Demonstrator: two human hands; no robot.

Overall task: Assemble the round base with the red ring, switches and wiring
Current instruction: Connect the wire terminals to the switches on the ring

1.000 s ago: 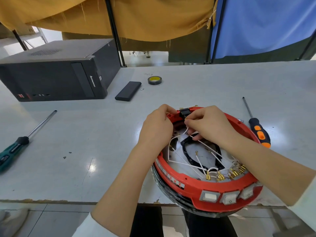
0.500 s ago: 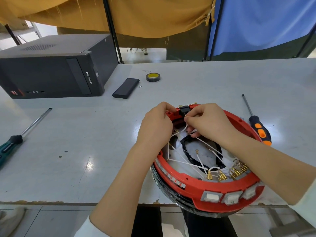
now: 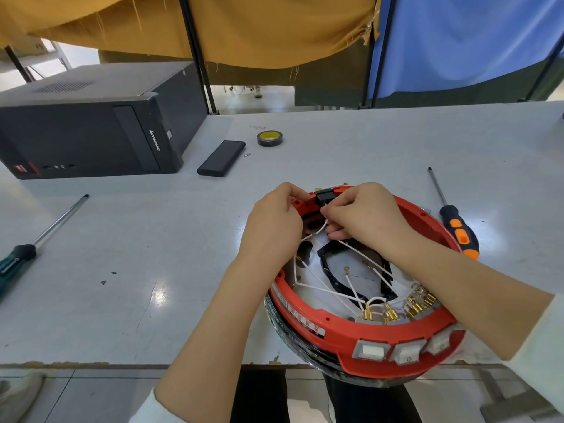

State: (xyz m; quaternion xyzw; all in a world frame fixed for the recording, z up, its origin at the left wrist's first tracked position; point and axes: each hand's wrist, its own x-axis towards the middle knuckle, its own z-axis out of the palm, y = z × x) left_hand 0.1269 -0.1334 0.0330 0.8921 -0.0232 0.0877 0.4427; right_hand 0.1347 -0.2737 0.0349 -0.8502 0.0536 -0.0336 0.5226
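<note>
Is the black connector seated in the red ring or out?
Seated: the black connector sits in a notch of the red ring; both hands pinch there.

You've got two long-shaft screwdrivers: green-handled (image 3: 18, 257) far left, orange-and-black (image 3: 457, 230) right. Three white rocker switches (image 3: 404, 351) near side of the red plastic ring (image 3: 345, 337). One black tape roll (image 3: 269, 138).

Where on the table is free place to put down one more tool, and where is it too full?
Bare table lies between the green-handled screwdriver and the red ring, and behind the orange-handled screwdriver. It is crowded inside the ring, where the left hand and right hand work among white wires at the black connector.
</note>
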